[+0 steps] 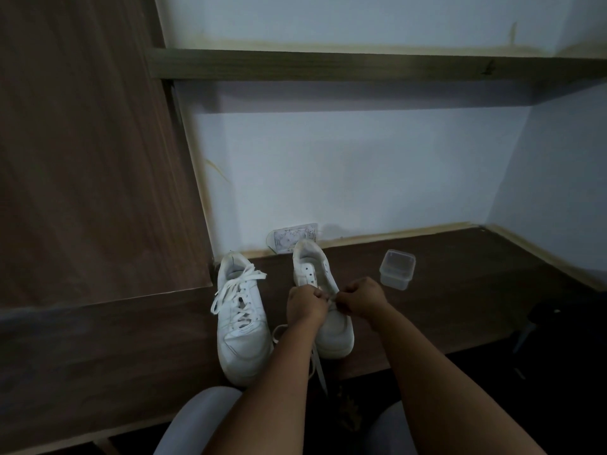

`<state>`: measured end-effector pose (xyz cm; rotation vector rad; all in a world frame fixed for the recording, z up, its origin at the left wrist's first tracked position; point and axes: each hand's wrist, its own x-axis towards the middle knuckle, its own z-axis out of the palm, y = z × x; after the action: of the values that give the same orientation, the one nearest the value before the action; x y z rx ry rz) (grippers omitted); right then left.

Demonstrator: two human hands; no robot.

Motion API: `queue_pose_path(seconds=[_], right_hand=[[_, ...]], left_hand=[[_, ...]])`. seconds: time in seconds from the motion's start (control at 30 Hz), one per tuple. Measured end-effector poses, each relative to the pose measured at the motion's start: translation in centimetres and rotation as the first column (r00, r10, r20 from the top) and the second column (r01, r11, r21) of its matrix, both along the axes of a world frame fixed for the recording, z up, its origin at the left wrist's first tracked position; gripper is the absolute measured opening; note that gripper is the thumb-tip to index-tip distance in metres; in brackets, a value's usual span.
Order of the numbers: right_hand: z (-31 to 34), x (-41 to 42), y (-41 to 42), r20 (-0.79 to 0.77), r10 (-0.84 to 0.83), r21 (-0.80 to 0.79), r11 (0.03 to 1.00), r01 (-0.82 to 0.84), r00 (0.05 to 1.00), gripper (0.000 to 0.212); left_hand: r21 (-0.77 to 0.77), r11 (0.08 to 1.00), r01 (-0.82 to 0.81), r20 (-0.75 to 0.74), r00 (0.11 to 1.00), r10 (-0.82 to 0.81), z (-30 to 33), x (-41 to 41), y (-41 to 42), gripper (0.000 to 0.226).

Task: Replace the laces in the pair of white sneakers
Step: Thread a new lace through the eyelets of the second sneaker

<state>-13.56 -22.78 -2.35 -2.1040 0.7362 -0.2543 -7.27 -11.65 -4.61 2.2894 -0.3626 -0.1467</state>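
Both hands are working as one grip over the right-hand sneaker (323, 303): the left hand (303, 303) and the right hand (361, 298) are each pinching the white lace (332, 297) between curled fingers, knuckles nearly touching above the lower eyelets. Slack lace is trailing down toward the person, off the bench (443, 290) edge. Beside the left hand, the other sneaker (241, 318) is sitting fully laced (loosely, ends untied). Doing this well probably means keeping the lace flat and evening both ends before moving up a row. Both forearms are reaching forward, converging, wrists bent slightly down, backs of the hands facing up
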Motion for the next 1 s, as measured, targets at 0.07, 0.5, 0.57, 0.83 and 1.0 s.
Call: queue_pose_path(seconds=[0.07,0.5,0.57,0.83,1.0], right_hand=[[0.0,0.0,0.0,0.001,0.001,0.02,1.0,-0.001,1.0,0.014],[-0.9,-0.2,-0.7,0.021,-0.016,0.229,0.973,0.011,1.0,0.005],[-0.9,-0.2,-0.6,0.029,-0.022,0.31,0.951,0.012,0.999,0.008],[-1.4,0.2,-0.6,0.005,-0.074,0.466,0.883,0.063,0.997,0.025],[-1.3,0.2,-0.8,0.021,-0.056,0.473,0.88,0.04,0.998,0.018]], left_hand=[[0.074,0.997,-0.005,0.05,0.999,0.001,-0.1,0.0,-0.1,0.02],[0.066,0.998,-0.001,-0.136,0.991,0.01,-0.6,1.6,-0.7,0.033],[0.088,0.996,0.012,-0.151,0.988,0.002,-0.5,1.7,-0.9,0.034],[0.176,0.984,-0.024,-0.015,1.0,0.027,-1.0,0.6,-1.0,0.036],[0.139,0.99,0.036,-0.181,0.983,-0.01,-0.5,1.9,-0.8,0.038]])
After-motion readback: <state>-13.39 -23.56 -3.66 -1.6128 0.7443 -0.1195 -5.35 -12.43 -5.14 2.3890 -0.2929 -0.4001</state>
